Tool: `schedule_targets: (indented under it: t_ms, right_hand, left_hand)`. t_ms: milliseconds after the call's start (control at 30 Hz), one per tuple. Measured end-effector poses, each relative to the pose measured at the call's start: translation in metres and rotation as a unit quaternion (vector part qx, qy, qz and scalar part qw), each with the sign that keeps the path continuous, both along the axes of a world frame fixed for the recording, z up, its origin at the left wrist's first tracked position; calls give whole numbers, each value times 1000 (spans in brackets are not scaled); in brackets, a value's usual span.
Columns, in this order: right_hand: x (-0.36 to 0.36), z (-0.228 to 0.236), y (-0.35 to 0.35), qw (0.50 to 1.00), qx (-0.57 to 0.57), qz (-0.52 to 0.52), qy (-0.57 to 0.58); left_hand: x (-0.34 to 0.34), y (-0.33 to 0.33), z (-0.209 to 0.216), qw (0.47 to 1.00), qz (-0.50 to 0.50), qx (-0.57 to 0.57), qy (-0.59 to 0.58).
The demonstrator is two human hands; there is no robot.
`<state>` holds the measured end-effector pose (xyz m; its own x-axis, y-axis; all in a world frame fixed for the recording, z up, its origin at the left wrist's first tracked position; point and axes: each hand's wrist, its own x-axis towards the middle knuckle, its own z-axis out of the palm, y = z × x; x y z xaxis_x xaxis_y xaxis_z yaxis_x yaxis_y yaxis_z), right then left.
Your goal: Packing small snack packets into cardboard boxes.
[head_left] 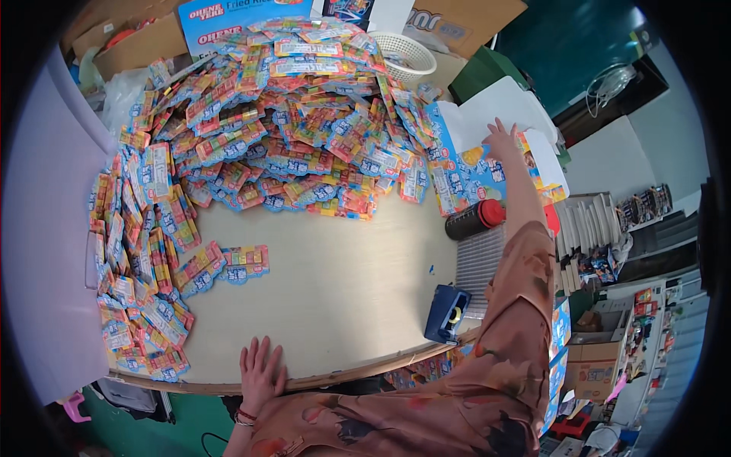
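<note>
At the left a pale lilac panel (46,228) borders the bench (327,282), whose cream top ends in a wooden front edge; below it lie a green floor (145,426) and a pink stool (76,407). The left hand (263,369) rests open on the bench near that edge, fingers spread, holding nothing. Toward the right stand a navy tape dispenser (448,314) and, beyond it, a black bottle (474,220) with a red lid, lying on its side. Farther right is a row of pale stacked cards (590,228).

Flat packets (304,129) run down the bench's left side and heap up across its back, overlapping at all angles. They have wavy blue edges and rows of red, orange and yellow blocks; some show a pale label panel. Right of the heap lies a printed carton (472,171), blue with yellow and red patches and plain white flaps. The right hand (502,142) is open over it, fingers splayed; whether it touches cannot be told.

At back left, a brown box (141,49) holds something red. A white basket (407,57) behind the heap has small contents, too indistinct to identify. A dark green box (487,72) stands to its right.
</note>
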<state>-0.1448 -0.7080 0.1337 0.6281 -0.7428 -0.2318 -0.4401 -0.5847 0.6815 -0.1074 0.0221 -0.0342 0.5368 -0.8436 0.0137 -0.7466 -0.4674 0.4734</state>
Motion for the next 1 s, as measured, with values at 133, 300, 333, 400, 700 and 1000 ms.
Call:
schedule_targets:
  t_ms: [133,300,333,400,700,1000]
  right_hand:
    - [4,7,12,996,9,85,-27]
    - [26,33,30,981,-44,184,-39]
    - [23,45,27,960,-90,257,-66]
    - [40,83,61,950,-161,262,-59]
    - [27,179,293,823,-206,528,-51]
    - [42,84,418,648,-57,751,-108]
  left_hand:
    - [1,1,-1,1000,1,12,-3]
    - [4,-1,-2,1000,-6,4,-10]
    - [4,-1,-2,1000,-9,-3,-8]
    - [6,4,-4,1000,-17,-14,2]
    - [82,-28,130,912,111,-388,-69]
    - [123,-121,121,895,-37,-74,438]
